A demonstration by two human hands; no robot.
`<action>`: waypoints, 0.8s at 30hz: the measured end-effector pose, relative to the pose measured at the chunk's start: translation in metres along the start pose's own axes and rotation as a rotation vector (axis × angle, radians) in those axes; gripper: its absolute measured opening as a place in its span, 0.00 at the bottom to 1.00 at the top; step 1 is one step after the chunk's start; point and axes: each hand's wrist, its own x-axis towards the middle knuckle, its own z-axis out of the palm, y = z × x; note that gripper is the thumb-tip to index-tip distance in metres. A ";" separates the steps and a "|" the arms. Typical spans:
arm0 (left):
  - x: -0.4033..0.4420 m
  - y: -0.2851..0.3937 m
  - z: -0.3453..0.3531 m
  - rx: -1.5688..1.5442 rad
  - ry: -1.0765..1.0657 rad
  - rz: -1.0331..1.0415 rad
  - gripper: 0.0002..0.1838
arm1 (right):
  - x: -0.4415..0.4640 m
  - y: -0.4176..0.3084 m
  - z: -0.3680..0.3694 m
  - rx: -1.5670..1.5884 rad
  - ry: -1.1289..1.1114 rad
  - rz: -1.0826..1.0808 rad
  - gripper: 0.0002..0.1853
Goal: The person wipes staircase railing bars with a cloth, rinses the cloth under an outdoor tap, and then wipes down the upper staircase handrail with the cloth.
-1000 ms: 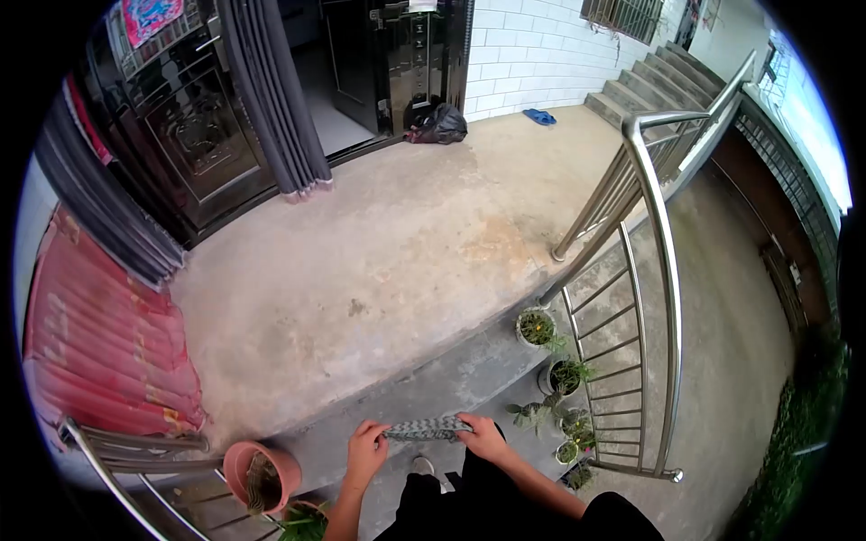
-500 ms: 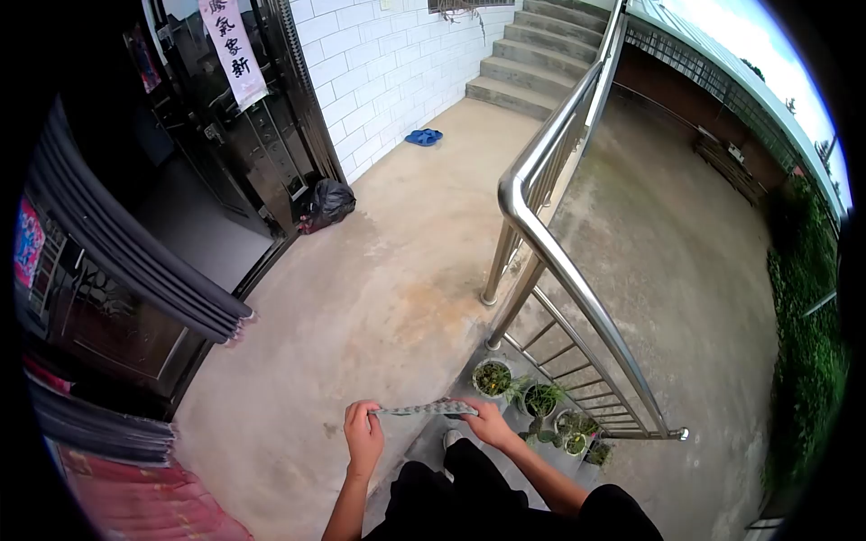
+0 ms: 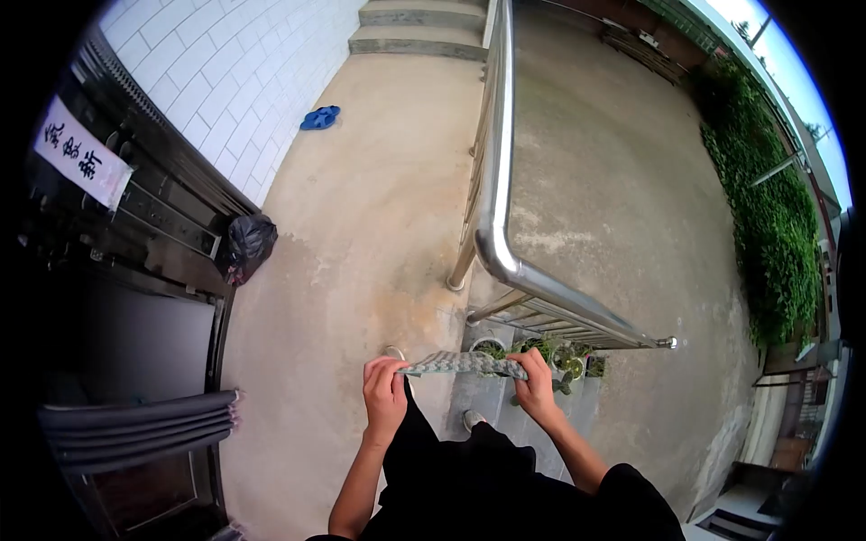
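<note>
A grey, patterned strip (image 3: pixel 458 362) is stretched between my hands at waist height, sagging a little in the middle. It looks like folded or knitted cloth, but the exact kind is unclear. My left hand (image 3: pixel 385 397) pinches its left end, thumb on the near side. At the other end my right hand (image 3: pixel 535 383) has its fingers closed on the strip. Both of my shoes show below: one shoe (image 3: pixel 474 419) on the grey steps, the other partly hidden behind the strip.
A shiny metal railing (image 3: pixel 495 198) runs ahead on the right, above potted plants (image 3: pixel 577 359) on the steps. A black plastic bag (image 3: pixel 248 245) sits by the dark door frame. Blue slippers (image 3: pixel 320 118) lie near the white wall. Concrete stairs (image 3: pixel 417 41) rise beyond; a curtain (image 3: pixel 140 431) hangs left.
My view has turned right and tilted. Both hands still hold the strip, now higher in view and further right, and its patterned face shows more. One foot has moved forward.
</note>
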 end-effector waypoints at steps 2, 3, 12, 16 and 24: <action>0.054 0.014 -0.011 -0.004 -0.127 0.052 0.11 | 0.014 -0.025 -0.018 -0.057 0.172 0.069 0.17; 0.083 0.028 -0.017 -0.060 -0.252 0.072 0.11 | 0.020 -0.035 -0.035 -0.029 0.180 0.130 0.17; 0.319 0.205 0.073 -0.349 -0.621 0.714 0.11 | 0.094 -0.061 -0.196 0.026 0.756 0.309 0.13; 0.359 0.231 0.136 -0.321 -0.776 0.811 0.10 | 0.100 -0.058 -0.223 0.043 0.922 0.323 0.13; 0.349 0.113 0.232 -0.094 -1.338 0.711 0.08 | 0.056 0.037 -0.067 0.001 0.784 0.704 0.13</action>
